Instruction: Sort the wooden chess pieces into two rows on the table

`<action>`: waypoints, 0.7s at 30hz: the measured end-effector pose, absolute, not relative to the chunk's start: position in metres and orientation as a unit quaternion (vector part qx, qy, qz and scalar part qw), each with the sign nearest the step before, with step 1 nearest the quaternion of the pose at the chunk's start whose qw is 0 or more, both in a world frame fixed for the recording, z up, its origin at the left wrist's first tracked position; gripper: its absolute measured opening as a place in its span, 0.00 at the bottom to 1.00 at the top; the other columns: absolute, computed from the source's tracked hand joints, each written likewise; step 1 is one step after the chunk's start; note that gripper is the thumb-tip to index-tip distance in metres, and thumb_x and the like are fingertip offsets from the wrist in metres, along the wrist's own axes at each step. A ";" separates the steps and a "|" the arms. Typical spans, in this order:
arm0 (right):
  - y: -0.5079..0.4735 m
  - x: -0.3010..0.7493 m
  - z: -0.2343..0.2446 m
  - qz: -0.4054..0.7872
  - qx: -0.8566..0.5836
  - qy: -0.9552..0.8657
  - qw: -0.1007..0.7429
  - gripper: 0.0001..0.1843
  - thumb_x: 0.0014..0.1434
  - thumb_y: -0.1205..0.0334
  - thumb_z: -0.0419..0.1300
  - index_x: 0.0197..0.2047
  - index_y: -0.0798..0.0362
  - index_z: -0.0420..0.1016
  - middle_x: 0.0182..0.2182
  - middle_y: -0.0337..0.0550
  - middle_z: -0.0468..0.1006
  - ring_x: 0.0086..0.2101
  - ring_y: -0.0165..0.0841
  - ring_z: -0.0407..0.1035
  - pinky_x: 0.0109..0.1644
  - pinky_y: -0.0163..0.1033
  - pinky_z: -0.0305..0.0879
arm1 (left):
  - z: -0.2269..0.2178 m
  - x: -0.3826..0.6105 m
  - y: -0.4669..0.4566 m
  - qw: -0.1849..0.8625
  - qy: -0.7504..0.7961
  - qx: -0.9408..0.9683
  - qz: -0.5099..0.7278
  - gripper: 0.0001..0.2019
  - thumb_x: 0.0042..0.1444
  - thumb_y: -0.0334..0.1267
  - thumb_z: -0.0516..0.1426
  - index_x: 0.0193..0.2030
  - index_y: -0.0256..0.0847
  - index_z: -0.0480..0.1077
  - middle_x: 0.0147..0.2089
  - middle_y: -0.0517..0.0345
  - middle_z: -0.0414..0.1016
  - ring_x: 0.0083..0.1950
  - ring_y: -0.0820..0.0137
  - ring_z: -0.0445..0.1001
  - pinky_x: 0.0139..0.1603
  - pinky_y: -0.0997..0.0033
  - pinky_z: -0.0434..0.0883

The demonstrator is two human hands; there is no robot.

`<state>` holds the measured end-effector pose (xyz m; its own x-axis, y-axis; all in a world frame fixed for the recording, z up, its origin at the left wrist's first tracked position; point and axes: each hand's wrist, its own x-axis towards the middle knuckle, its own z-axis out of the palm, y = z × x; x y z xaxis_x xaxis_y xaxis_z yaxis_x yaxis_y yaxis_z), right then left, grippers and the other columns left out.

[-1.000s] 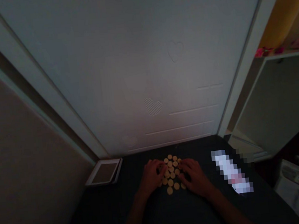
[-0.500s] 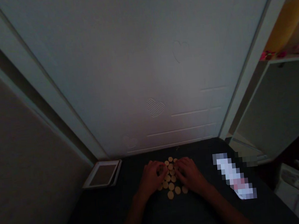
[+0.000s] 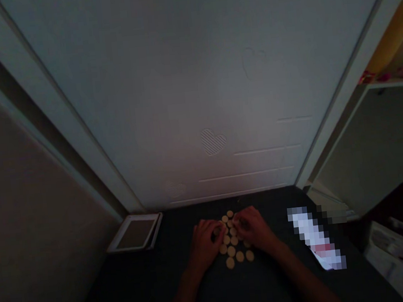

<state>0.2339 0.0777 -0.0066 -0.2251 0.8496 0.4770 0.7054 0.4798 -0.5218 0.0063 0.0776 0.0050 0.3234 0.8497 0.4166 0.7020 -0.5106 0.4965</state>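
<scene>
Left hand [image 3: 205, 243] and right hand [image 3: 255, 229] lay curled over loose discs [image 3: 234, 251], grip indiscernible; a hasty sweep could scatter them off the tabletop [image 3: 157, 283].

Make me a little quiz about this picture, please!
1. True or false: the tan discs are stacked in one tall tower.
2. What lies on the table to the left of the left hand? A) a white-rimmed tray B) a cup C) scissors
3. Fill in: the door behind bears a striped ____.
Key: 1 false, they lie flat; 2 A; 3 heart.
</scene>
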 end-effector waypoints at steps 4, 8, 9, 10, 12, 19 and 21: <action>0.076 0.269 -0.014 0.088 -0.569 -0.717 0.392 0.07 0.61 0.62 0.61 0.44 0.50 0.76 0.41 0.45 0.80 0.44 0.41 0.71 0.50 0.46 0.66 | 0.003 0.005 0.078 0.114 0.480 0.804 0.332 0.09 0.66 0.43 0.54 0.43 0.48 0.75 0.46 0.56 0.80 0.50 0.60 0.73 0.51 0.57 0.66; 0.065 0.290 -0.019 0.082 -0.592 -0.701 0.388 0.08 0.62 0.60 0.59 0.41 0.51 0.77 0.39 0.47 0.80 0.43 0.42 0.72 0.48 0.48 0.67 | 0.006 0.004 0.077 0.127 0.482 0.803 0.327 0.09 0.67 0.43 0.53 0.42 0.47 0.75 0.46 0.55 0.80 0.49 0.60 0.74 0.50 0.57 0.66; 0.063 0.291 -0.020 0.083 -0.594 -0.701 0.386 0.08 0.63 0.59 0.58 0.40 0.51 0.78 0.39 0.46 0.80 0.42 0.42 0.72 0.48 0.47 0.67 | 0.008 0.004 0.077 0.129 0.482 0.803 0.326 0.10 0.67 0.44 0.53 0.42 0.46 0.75 0.46 0.55 0.80 0.49 0.60 0.74 0.50 0.57 0.66; 0.060 0.292 -0.019 0.083 -0.594 -0.702 0.383 0.09 0.64 0.58 0.58 0.40 0.50 0.78 0.38 0.46 0.80 0.41 0.42 0.72 0.48 0.47 0.67 | 0.010 0.003 0.076 0.127 0.481 0.805 0.324 0.10 0.67 0.44 0.53 0.42 0.46 0.75 0.46 0.55 0.80 0.49 0.60 0.74 0.51 0.57 0.66; 0.057 0.291 -0.018 0.084 -0.594 -0.707 0.374 0.12 0.67 0.55 0.55 0.39 0.50 0.78 0.38 0.45 0.80 0.41 0.41 0.72 0.49 0.47 0.67 | 0.015 0.002 0.074 0.120 0.476 0.814 0.311 0.10 0.66 0.45 0.54 0.42 0.47 0.75 0.45 0.56 0.80 0.48 0.59 0.73 0.51 0.56 0.65; 0.053 0.289 -0.019 0.080 -0.587 -0.710 0.382 0.21 0.72 0.51 0.46 0.49 0.48 0.79 0.44 0.45 0.81 0.47 0.41 0.72 0.54 0.49 0.66 | 0.017 -0.005 0.062 0.103 0.463 0.840 0.264 0.08 0.62 0.44 0.59 0.46 0.49 0.75 0.49 0.56 0.80 0.51 0.58 0.74 0.54 0.54 0.64; 0.052 0.289 -0.020 0.077 -0.585 -0.704 0.395 0.21 0.72 0.52 0.46 0.54 0.49 0.77 0.47 0.46 0.80 0.50 0.42 0.71 0.56 0.50 0.65 | 0.016 -0.006 0.064 0.100 0.466 0.839 0.264 0.07 0.62 0.42 0.59 0.46 0.49 0.75 0.49 0.57 0.80 0.51 0.59 0.74 0.55 0.54 0.64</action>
